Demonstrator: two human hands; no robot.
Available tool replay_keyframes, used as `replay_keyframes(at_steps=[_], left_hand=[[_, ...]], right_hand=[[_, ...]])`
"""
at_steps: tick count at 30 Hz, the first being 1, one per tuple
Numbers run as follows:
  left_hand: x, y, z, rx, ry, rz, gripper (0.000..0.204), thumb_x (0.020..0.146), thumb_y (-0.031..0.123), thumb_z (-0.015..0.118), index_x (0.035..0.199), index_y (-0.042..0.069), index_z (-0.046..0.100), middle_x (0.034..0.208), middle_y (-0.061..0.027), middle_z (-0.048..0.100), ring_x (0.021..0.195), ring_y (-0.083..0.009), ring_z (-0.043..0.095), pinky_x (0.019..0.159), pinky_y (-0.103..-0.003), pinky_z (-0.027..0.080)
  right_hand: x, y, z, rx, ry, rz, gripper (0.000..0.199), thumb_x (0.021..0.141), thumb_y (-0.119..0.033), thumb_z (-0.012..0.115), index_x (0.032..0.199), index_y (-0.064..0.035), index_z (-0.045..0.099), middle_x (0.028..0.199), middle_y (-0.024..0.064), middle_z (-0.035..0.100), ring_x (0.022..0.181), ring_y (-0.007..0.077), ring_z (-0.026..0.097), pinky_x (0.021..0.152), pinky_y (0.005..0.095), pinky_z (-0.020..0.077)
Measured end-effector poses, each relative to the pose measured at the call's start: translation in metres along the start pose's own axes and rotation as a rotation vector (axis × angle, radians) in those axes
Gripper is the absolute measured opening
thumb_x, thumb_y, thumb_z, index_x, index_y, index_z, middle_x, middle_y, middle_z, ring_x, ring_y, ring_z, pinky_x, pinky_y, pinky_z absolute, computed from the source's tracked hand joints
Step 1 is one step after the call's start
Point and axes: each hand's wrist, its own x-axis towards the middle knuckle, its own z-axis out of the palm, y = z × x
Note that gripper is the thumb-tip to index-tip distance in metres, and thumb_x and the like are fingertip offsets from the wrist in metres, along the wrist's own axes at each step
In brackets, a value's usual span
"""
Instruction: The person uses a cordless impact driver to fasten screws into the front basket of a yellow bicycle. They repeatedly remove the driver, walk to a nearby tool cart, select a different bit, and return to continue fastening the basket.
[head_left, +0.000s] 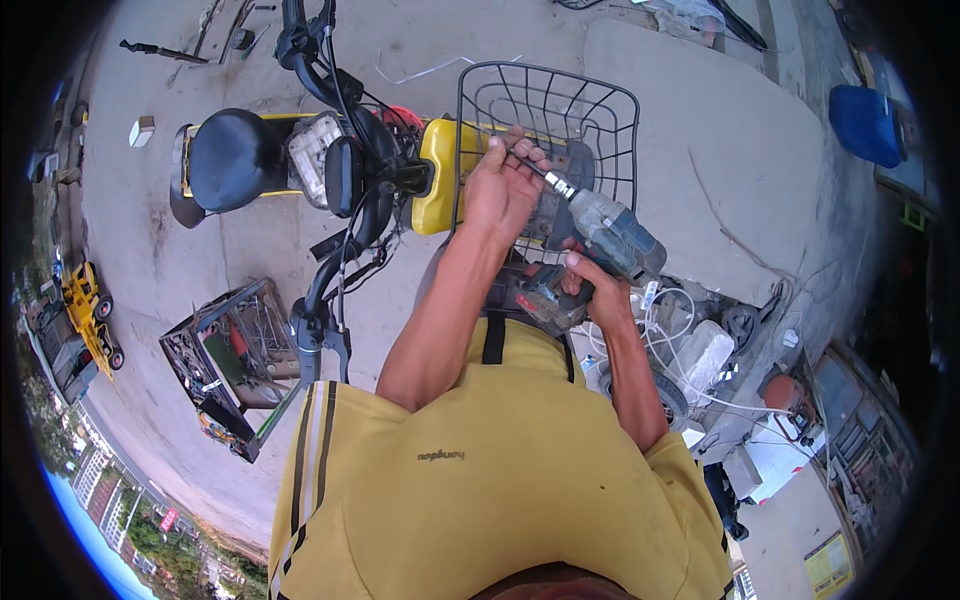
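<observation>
My right hand (592, 285) is wrapped round the handle of a cordless impact driver (612, 232), with its dark battery pack (548, 300) below the grip. A silver socket-like holder and a long thin driver bit (530, 165) point to the upper left. My left hand (503, 190) is curled, palm up, with thumb and fingers closed around the bit's far end. Whether a small screw is also in those fingers I cannot make out. Both hands are over the black wire basket (637, 130) at the front of a yellow electric bike (437, 175).
The bike's handlebar (375, 215) and black seat (237, 160) extend leftward. On the ground at left stands an open metal tool box (215, 370) full of tools. White cables (690, 385) and clutter lie at right, below a blue container (865, 125). A yellow loader (90, 315) is far left.
</observation>
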Motion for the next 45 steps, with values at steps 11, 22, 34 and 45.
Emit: replay_keyframes(at_steps=[11, 22, 34, 45], left_hand=[[-0.02, -0.012, 0.026, -0.06, -0.021, 0.208, 0.029, 0.11, 0.031, 0.038, 0.097, 0.008, 0.051, 0.078, -0.0023, 0.048, 0.064, -0.0147, 0.044, 0.06, -0.032, 0.039], [-0.054, -0.006, 0.056, -0.023, -0.156, 0.218, 0.031, 0.11, 0.034, 0.04, 0.108, 0.006, 0.054, 0.079, -0.0006, 0.045, 0.072, -0.014, 0.044, 0.068, -0.029, 0.043], [-0.082, -0.039, 0.081, 0.023, -0.137, 0.245, 0.028, 0.109, 0.03, 0.04, 0.096, 0.009, 0.051, 0.067, 0.0049, 0.036, 0.054, -0.0083, 0.032, 0.052, -0.027, 0.031], [-0.105, -0.028, 0.095, 0.029, -0.159, 0.079, 0.031, 0.11, 0.032, 0.039, 0.095, 0.009, 0.052, 0.067, 0.0031, 0.039, 0.057, -0.0102, 0.038, 0.059, -0.03, 0.037]], right_hand=[[-0.031, 0.008, 0.023, 0.172, -0.078, -0.051, 0.029, 0.089, -0.013, 0.068, 0.112, 0.0012, 0.057, 0.066, 0.0021, 0.046, 0.055, 0.0145, 0.046, 0.057, 0.0308, 0.0416], [-0.047, -0.014, 0.023, -0.095, -0.125, -0.232, 0.029, 0.089, -0.013, 0.073, 0.112, 0.0028, 0.063, 0.068, 0.0006, 0.056, 0.06, 0.0094, 0.053, 0.061, 0.0263, 0.0426], [-0.072, 0.012, 0.031, 0.153, -0.017, -0.302, 0.026, 0.09, -0.01, 0.07, 0.11, 0.0045, 0.063, 0.065, 0.0022, 0.054, 0.058, 0.0121, 0.053, 0.061, 0.0277, 0.044], [-0.087, -0.009, 0.01, 0.077, -0.191, -0.345, 0.031, 0.09, -0.011, 0.069, 0.116, 0.0032, 0.059, 0.068, 0.0026, 0.053, 0.057, 0.0132, 0.051, 0.06, 0.0296, 0.0437]])
